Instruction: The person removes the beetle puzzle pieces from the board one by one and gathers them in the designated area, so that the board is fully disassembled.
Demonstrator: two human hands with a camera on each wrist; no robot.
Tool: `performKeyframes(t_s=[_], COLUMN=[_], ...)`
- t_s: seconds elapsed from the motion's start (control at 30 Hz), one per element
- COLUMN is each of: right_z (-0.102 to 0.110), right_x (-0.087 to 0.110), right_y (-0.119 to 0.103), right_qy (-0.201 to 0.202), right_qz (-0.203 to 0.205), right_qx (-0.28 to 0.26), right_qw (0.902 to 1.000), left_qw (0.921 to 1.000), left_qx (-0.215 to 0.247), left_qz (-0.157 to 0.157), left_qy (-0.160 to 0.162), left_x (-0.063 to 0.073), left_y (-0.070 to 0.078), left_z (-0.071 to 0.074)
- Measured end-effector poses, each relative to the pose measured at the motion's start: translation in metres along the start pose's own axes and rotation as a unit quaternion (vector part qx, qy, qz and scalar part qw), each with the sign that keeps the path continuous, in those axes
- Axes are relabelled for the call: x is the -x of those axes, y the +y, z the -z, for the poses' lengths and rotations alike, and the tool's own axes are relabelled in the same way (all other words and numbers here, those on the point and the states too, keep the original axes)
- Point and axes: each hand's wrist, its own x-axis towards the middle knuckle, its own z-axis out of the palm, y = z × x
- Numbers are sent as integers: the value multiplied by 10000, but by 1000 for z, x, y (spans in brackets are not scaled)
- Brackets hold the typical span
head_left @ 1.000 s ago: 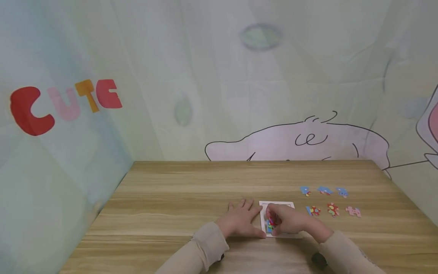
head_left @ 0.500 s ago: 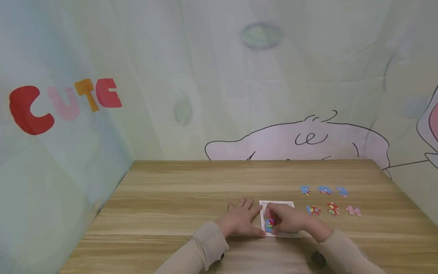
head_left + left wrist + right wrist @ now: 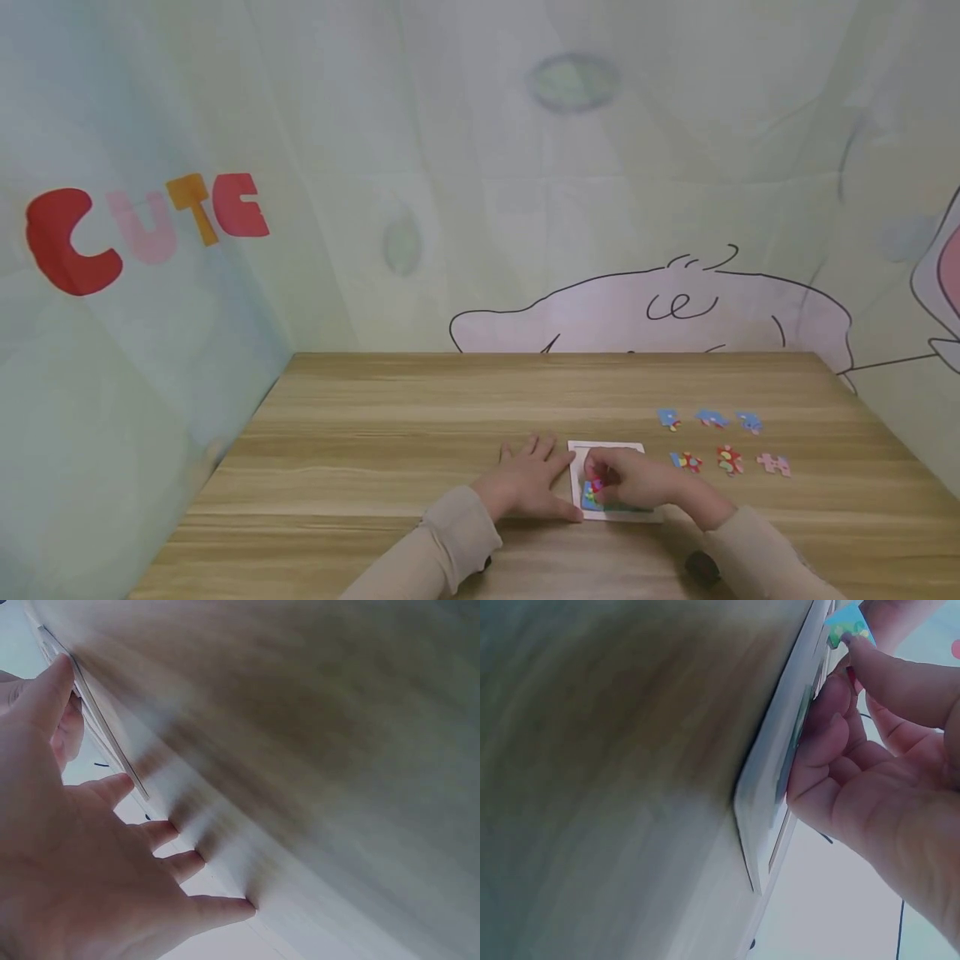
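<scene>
My left hand (image 3: 525, 479) lies with fingers spread; its thumb and index finger rest on the left edge of a white puzzle frame (image 3: 615, 516). In the left wrist view the fingertips (image 3: 251, 904) touch the tabletop and the frame's edge. Over the frame, my right hand (image 3: 633, 478) pinches a small jigsaw piece (image 3: 850, 627), blue with green and yellow print, at the frame's lower left corner. Its other fingers are curled. Most of the frame's inside is hidden beneath this hand. I cannot tell whether the piece lies flat.
Several loose jigsaw pieces lie in two rows to the right of the frame, among them a blue piece (image 3: 711, 417), a red piece (image 3: 728, 460) and a pink piece (image 3: 774, 464). The wooden table (image 3: 375, 417) meets a printed cloth backdrop (image 3: 337, 167) behind.
My right thumb has drawn back slightly from the frame's lower edge, so more of the blue corner of the jigsaw piece shows. The left hand stays put.
</scene>
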Motion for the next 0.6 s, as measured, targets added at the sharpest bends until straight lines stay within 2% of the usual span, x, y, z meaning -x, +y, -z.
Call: performKeyframes(t_s=[0.27, 0.6], right_z=[2, 2], right_x=[0, 2], right_y=[2, 3], right_qy=[-39, 129], right_qz=[-174, -113], right_qx=[-137, -163], right_qw=[9997, 9997], left_qw=[10000, 10000], left_qx=[20, -49], left_qz=[-4, -20], left_qy=[44, 25], left_x=[-1, -2], left_y=[-1, -2], left_z=[-2, -3])
